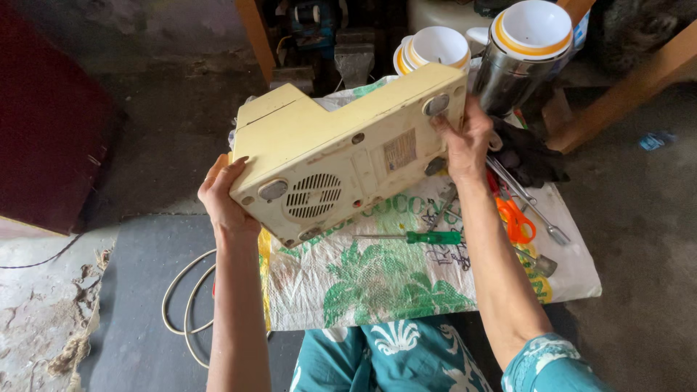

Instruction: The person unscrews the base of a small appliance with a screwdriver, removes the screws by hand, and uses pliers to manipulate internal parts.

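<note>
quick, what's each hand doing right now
Left hand: closed on one end of the cream appliance base, holding it up.
Right hand: closed on the other end of it.

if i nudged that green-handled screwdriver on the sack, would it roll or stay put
The green-handled screwdriver would probably roll a little: its handle and shaft look round. The woven sack under it looks rough and wrinkled, so it would likely stop soon. It looks stiff and light, easy to lift with one hand.
</note>
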